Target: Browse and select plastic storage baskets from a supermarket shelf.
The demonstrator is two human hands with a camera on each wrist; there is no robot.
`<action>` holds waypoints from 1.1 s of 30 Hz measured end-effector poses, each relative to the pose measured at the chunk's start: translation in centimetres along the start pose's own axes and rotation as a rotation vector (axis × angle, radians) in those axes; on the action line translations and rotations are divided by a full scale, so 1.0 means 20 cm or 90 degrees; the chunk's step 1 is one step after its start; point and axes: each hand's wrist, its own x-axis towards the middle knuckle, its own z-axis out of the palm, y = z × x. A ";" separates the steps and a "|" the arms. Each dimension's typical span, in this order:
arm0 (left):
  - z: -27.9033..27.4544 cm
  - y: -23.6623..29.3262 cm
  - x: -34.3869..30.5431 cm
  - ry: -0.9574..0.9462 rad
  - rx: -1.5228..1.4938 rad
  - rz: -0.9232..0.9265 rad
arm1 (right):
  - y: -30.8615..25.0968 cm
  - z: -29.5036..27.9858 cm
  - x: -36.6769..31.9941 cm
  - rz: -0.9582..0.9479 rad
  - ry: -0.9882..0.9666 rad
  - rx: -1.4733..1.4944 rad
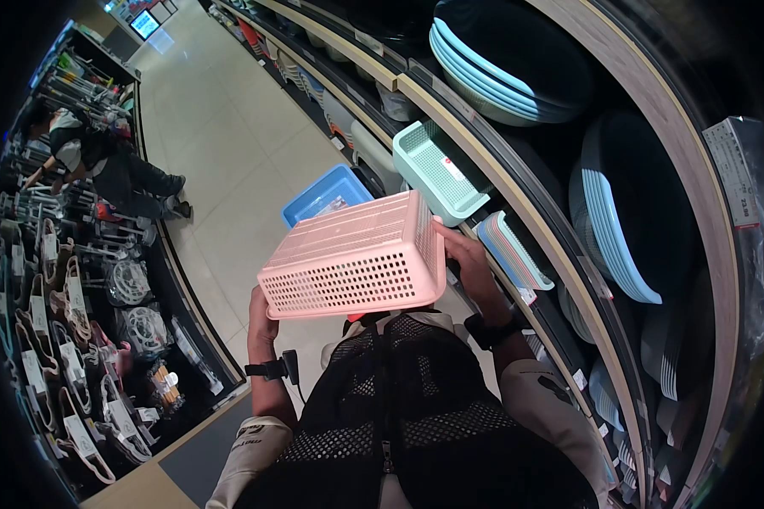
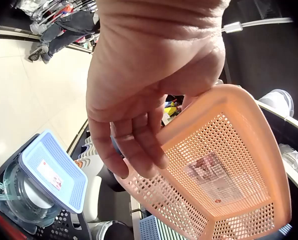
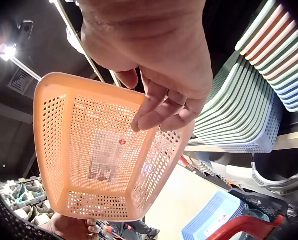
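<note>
Both hands hold a pink plastic basket (image 1: 339, 276) with perforated walls in front of the chest, tipped so its open side faces the body. At its left end, my left hand (image 1: 263, 318) grips the rim; in the left wrist view its fingers (image 2: 134, 145) lie over the basket wall. My right hand (image 1: 471, 263) holds the opposite end by the rim, its fingers (image 3: 161, 110) curled over the edge in the right wrist view. A printed label (image 2: 214, 177) shows inside on the base.
A mint-green basket (image 1: 440, 170) and stacked baskets (image 1: 514, 250) fill the right shelf. A blue basket (image 2: 56, 172) sits over clear containers in a black shopping basket (image 2: 64, 227) on the floor. Another person (image 1: 115, 161) is at the left rack. Tiled aisle floor (image 1: 221, 127) runs ahead.
</note>
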 end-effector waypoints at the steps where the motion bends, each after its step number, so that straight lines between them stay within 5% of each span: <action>1: -0.03 -0.02 0.01 -0.016 -0.010 -0.004 | 0.02 0.00 0.00 0.000 0.001 0.000; 4: -0.06 -0.03 0.02 -0.025 -0.016 -0.010 | 0.05 0.00 0.00 -0.019 -0.033 0.040; 12: 0.11 0.06 -0.02 0.068 0.024 -0.005 | 0.07 0.02 0.00 -0.136 -0.042 -0.209; 14: 0.04 0.05 0.00 -0.114 0.062 0.017 | 0.02 0.04 -0.02 -0.118 -0.037 -0.221; 15: 0.06 0.07 -0.01 -0.113 0.061 0.017 | -0.01 0.05 -0.02 -0.100 -0.033 -0.233; 33: 0.07 0.04 0.02 0.047 0.214 -0.011 | 0.13 0.03 0.03 -0.066 0.069 -0.468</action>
